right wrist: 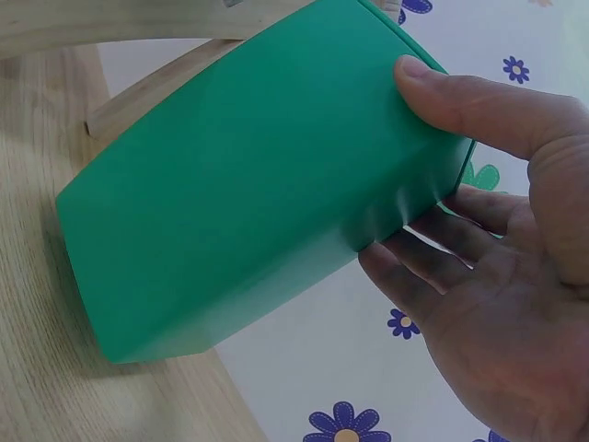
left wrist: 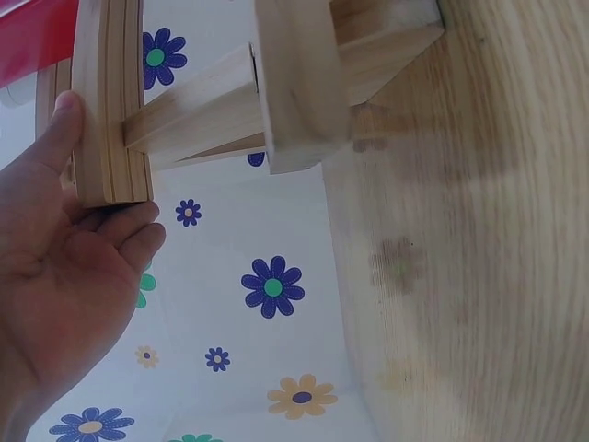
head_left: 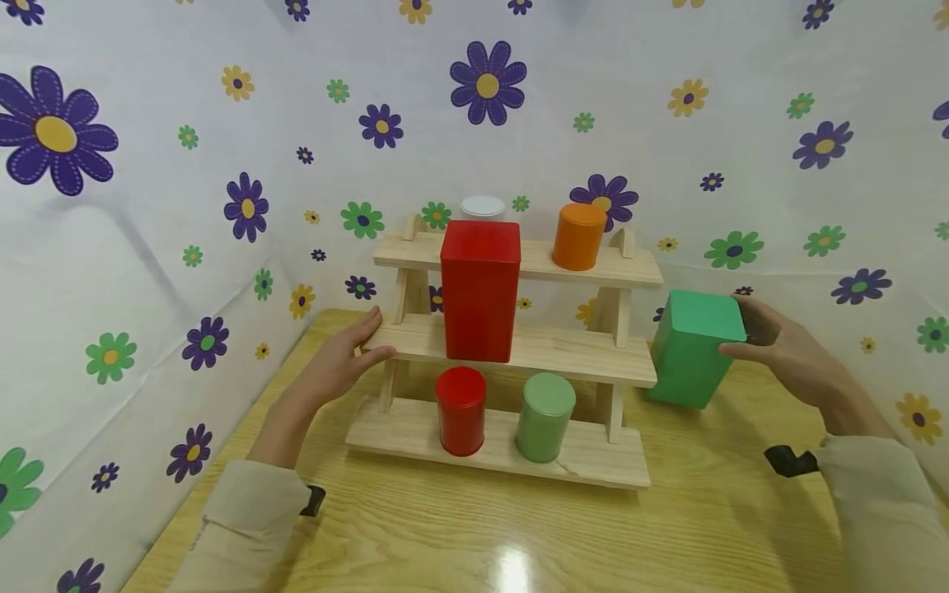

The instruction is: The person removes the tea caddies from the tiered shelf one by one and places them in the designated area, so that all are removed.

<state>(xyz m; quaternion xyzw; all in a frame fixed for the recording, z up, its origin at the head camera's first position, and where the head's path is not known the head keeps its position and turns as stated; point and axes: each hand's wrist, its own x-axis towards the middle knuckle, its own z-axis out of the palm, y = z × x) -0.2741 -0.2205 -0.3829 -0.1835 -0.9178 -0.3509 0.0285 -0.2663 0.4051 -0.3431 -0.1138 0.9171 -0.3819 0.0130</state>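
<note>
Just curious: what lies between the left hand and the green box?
The wooden stand, its middle shelf bearing a red box, in the head view.

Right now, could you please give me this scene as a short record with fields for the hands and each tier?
Rack: wooden, three tiers, on the table
Left hand: grips the left end of the middle tier
Right hand: holds the green box, right of the rack
Top tier: orange can; apparently also a white can, base hidden
Middle tier: tall red box
Bottom tier: red can left, pale green can right
</note>
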